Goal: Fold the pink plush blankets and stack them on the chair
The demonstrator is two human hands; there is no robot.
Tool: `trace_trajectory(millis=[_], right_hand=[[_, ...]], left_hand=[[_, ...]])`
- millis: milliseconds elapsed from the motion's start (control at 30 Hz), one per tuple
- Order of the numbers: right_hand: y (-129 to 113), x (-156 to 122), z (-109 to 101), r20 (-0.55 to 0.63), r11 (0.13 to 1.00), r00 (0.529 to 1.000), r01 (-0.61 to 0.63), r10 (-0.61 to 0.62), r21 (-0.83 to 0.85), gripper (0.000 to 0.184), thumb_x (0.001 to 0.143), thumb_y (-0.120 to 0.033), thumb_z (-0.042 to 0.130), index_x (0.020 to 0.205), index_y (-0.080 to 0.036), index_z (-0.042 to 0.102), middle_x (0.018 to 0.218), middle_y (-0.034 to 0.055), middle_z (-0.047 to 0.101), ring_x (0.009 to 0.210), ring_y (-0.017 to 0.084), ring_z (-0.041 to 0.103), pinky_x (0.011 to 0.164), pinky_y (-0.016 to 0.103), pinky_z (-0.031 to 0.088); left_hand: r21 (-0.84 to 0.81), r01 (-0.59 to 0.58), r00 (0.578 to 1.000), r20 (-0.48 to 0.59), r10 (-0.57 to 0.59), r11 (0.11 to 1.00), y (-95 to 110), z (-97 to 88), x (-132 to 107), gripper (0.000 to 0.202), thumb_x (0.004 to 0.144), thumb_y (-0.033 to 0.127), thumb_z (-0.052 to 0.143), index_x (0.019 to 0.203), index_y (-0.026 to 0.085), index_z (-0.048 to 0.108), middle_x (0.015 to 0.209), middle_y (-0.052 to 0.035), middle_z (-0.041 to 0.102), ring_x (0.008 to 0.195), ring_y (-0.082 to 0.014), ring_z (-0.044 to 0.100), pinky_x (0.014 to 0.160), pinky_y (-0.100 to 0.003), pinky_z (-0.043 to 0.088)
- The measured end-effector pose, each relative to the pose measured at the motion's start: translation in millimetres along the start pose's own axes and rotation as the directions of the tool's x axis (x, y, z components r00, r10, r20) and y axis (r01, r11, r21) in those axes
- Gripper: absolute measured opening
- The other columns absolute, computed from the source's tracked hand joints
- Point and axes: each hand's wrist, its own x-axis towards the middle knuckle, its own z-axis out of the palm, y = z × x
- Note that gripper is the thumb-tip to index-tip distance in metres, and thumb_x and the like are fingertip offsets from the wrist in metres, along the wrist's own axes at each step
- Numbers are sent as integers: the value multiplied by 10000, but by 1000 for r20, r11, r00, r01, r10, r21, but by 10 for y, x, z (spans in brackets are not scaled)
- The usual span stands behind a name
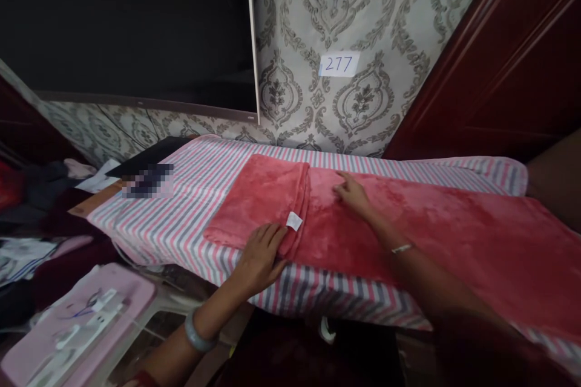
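Observation:
A red plush blanket [436, 230] lies lengthwise on a striped cloth. Its left end is folded over into a thicker stack [263, 193], with a small white tag [294, 221] at the fold's right edge. My left hand [261, 257] rests on the near edge of that stack, just left of the tag, fingers laid on the fabric and thumb apart. On the single layer to the right of the fold is my right hand [354, 193], index finger stretched out and the other fingers partly bent, holding nothing.
The pink, grey and white striped cloth [181, 187] covers the table. A large dark television [136, 30] hangs behind at left. A pink-lidded box [131, 290] stands at lower left, near piled clothes [40, 187]. Paper marked 277 [339, 64] is on the wall.

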Motion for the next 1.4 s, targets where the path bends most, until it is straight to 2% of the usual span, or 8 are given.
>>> trace_trajectory(millis=[133,267,400,567,800,933,1167,1400], right_hand=[[-495,203,442,115,994,987,-107,110,-29,631,992,-357,456,1573,-156,314,1083,99,733,885,231,716,820,334,555],[-772,315,632,82,992,992,-90,98,-91,649,971,-405,530,1543,-143,369,1278,154,673,1149,310,653,944,381,517],[-917,358,776,43,995,998,-51,55,-86,640,902,-262,582,1513,-169,412,1247,119,690,1129,289,661,955,353,510],[-857,443,782,-72,997,997,-16,11,-73,675,885,-134,463,1549,-190,355,1376,93,626,1229,241,605,1027,314,466],[-570,427,763,-75,992,996,-52,44,-117,614,899,-184,469,1509,-139,431,1370,123,631,1237,244,607,1031,314,466],[-563,412,748,-78,986,995,-74,63,-149,610,920,-212,459,1526,-146,422,1423,152,581,1296,266,561,1063,360,444],[-1029,399,723,-16,930,991,122,-136,-348,669,996,-384,476,1593,-137,305,1670,157,215,1519,299,235,1217,443,228],[-907,330,1034,122,889,990,118,-71,-443,769,1014,-589,414,1602,-111,283,1665,208,186,1552,325,108,1230,515,99]], left_hand=[[-13,-60,997,-45,59,998,-51,9,12,566,875,157,498,1441,158,503,1376,-168,616,1302,-312,558,1099,-522,478],[35,-72,993,-92,75,997,-63,17,32,469,888,126,448,1331,165,598,1258,-150,683,1199,-297,628,1053,-500,524],[60,-77,988,-130,85,995,-58,39,62,493,876,100,435,1331,182,607,1257,-147,691,1196,-294,636,1045,-513,529],[46,-84,972,-216,92,995,6,58,170,514,888,87,403,1354,184,597,1337,-155,655,1271,-283,601,1065,-499,522],[32,-42,999,9,42,999,244,396,211,544,801,73,520,1319,191,639,1378,-180,634,1319,-356,570,1091,-599,482],[-108,-67,997,30,70,992,252,138,165,598,842,118,528,1435,201,545,1451,-170,582,1382,-320,518,1157,-598,418],[-161,88,994,84,-75,983,-490,-759,731,498,1006,360,422,1471,207,514,1469,-126,577,1366,-273,537,1173,-477,412],[186,204,929,271,-250,961,-1028,-256,822,675,955,504,526,1556,225,395,1652,-193,266,1539,-397,208,1155,-708,263]])
